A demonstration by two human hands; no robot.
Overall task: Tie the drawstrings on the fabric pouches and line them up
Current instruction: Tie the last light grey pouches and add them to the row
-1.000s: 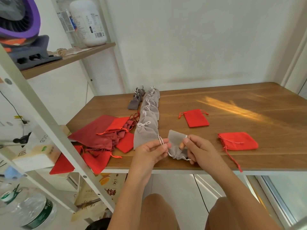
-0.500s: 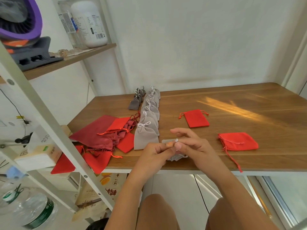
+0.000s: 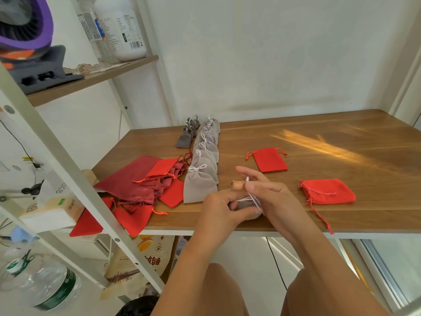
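Observation:
A small grey pouch is bunched between my hands over the table's near edge, mostly hidden by fingers. My left hand grips its body. My right hand pinches its white drawstrings, pulled taut upward. A row of tied grey pouches runs from just left of my hands toward the wall, with a shorter row of dark grey pouches beside it. Two flat red pouches lie to the right, one farther and one nearer.
A heap of red and dark red pouches lies at the wooden table's left edge, some hanging over. A white shelf frame slants across the left, holding a fan and bottles. A water bottle stands on the floor.
The grey pouch went from held open and flat to gathered up between my hands. My right hand moved over it and now pulls the drawstrings taut.

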